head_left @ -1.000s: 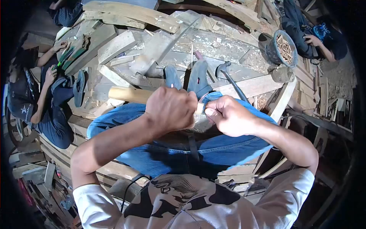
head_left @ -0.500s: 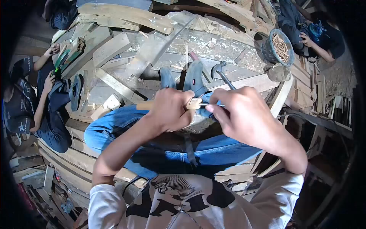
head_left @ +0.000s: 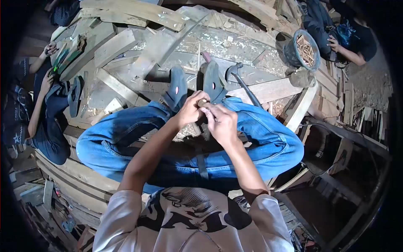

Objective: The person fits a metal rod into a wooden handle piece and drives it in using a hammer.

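Observation:
My left hand (head_left: pixel 191 111) is closed around a wooden piece (head_left: pixel 202 102), whose pale round end shows between the two hands. Against that end rest the fingers of my right hand (head_left: pixel 223 122), also closed; whatever else they may hold is hidden. Both hands meet above the gap between my crossed legs, near my sandalled feet. A hammer (head_left: pixel 244 85) lies just beyond my right knee, its head pointing away from me.
A bucket of small wooden pieces (head_left: pixel 307 49) stands at the upper right, beside a seated person (head_left: pixel 357 38). Another person (head_left: pixel 46 113) sits at the left holding a green-handled tool (head_left: pixel 58 60). Boards (head_left: pixel 134 11) and offcuts lie across the far side.
Both hands have come together lower over my lap, and the wooden piece now points its end upward. The thin metal tool seen at my right hand no longer shows. My knees have spread wider.

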Demonstrator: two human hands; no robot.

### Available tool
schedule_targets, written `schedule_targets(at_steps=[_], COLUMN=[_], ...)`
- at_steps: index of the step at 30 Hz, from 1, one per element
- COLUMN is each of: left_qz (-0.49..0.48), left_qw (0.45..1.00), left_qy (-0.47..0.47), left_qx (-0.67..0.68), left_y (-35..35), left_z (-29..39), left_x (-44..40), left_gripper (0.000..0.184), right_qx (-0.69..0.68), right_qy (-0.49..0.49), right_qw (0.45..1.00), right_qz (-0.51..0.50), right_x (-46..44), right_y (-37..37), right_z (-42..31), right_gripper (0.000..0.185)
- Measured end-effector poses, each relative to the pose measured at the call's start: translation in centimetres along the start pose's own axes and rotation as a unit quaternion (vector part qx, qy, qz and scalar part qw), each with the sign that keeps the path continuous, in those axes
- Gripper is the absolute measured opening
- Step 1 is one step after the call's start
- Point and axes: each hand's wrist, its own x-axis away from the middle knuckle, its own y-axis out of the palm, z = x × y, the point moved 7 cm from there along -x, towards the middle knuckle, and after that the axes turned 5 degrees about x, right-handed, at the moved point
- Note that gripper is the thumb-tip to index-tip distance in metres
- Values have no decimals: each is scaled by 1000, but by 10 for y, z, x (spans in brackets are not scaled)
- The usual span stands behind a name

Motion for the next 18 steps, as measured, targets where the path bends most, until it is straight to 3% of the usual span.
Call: schedule_targets(at_steps=[4,8,11,16,18], left_qz=[11,25,13,19,10], left_qw=[998,999,999,999,1000], left_qy=[20,-41,-30,20,6], left_qx=[-53,-3,11,37,12], left_y=[3,2,1,0,3], left_z=[-33,-38,-38,-35,-41], left_x=[17,15,14,15,18], left_gripper=[25,21,24,26,27], right_qx=[7,30,25,-5,44], right_qy=[4,-4,-15,-6,-27], right_qw=[1000,999,1000,1000,998], right_qz=[-30,-41,1,-9,-26], right_x=[18,14,15,11,12], right_y=[28,32,31,34,37], right_z=[20,23,23,18,16], right_gripper=[12,11,12,14,15])
